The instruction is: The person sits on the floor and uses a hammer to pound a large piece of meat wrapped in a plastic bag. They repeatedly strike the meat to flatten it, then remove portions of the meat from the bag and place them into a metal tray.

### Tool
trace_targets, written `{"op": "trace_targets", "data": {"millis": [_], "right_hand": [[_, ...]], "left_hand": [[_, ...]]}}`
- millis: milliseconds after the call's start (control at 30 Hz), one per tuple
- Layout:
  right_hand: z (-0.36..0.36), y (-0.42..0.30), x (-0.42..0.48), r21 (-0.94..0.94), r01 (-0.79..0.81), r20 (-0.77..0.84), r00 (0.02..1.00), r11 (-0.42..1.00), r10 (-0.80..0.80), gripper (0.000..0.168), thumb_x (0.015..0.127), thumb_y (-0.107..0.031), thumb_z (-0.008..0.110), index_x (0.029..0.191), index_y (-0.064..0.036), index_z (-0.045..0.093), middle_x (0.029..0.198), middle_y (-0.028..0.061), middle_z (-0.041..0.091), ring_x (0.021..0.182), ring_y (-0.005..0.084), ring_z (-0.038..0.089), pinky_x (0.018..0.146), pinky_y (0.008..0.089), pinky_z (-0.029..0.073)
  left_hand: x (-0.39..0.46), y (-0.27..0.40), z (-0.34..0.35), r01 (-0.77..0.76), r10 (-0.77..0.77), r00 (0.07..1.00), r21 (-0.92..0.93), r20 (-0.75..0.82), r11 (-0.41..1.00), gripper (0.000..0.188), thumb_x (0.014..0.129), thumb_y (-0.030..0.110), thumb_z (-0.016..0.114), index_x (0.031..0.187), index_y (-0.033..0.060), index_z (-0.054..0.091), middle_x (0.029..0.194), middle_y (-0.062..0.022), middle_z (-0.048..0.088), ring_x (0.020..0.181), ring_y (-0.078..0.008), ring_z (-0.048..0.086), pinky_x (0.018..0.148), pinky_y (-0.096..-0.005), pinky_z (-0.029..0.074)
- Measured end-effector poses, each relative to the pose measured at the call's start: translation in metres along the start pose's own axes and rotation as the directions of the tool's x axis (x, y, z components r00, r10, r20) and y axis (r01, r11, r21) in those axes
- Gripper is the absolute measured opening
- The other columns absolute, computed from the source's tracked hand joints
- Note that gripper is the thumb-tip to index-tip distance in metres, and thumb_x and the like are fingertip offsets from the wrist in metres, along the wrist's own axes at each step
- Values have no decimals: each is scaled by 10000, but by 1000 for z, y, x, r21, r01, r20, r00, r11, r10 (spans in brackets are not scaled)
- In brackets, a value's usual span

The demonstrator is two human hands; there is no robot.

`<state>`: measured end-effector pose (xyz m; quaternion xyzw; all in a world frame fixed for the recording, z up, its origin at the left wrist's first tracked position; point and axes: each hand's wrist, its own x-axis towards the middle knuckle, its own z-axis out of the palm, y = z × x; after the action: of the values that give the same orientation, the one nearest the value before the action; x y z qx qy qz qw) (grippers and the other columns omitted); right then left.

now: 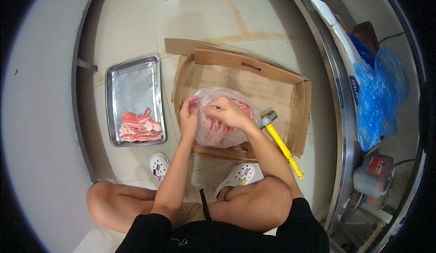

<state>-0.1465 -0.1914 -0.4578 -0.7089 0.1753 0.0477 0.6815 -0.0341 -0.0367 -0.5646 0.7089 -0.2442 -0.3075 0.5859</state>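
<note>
A clear plastic bag (218, 140) of red and white sliced meat (242, 106) sits in a low cardboard box (269, 89). My left hand (190, 115) is at the bag's left edge, its fingers curled against the plastic. Over the middle of the bag, my right hand (230, 111) is bent into a fist. Something small and dark shows by its thumb, too small to name, and what the fingers grip is hidden. A hammer (282, 147) with a yellow handle leans over the box's near right side, its metal head inside the box.
Left of the box, a metal tray (133, 79) on the tiled floor holds a pile of meat slices (140, 127). A metal-edged shelf (335, 117) on the right carries blue plastic bags (378, 96) and a lidded plastic container (373, 174). White clogs (242, 174) stand close to the box.
</note>
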Motion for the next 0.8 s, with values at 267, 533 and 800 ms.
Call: {"op": "trace_targets", "data": {"millis": [267,533,800], "right_hand": [[-40,32,-19,362,169,-299,953,917,-58,376,933,-169,571,582,-99,457,599,-58,447,584,47,381,540,265,292],[-47,38,-21,370,205,-366,929,906,-61,381,953,-167,589,596,-86,486,604,-29,483,605,69,431,537,290,329],[9,22,-6,-116,202,-416,879,972,-232,357,880,-264,688,714,40,603,613,176,540,551,222,536,562,407,416]], "left_hand": [[-39,-3,40,-87,64,996,432,68,898,906,812,365,820,1544,57,385,1561,-260,337,1475,-452,297,1207,-535,271],[-58,58,125,-122,96,992,775,80,620,946,781,485,796,1520,33,416,1594,-282,318,1484,-499,266,1211,-651,169],[-55,0,85,69,-119,990,456,82,887,703,841,340,785,1370,-34,512,1400,-250,530,1378,-361,474,1159,-501,353]]}}
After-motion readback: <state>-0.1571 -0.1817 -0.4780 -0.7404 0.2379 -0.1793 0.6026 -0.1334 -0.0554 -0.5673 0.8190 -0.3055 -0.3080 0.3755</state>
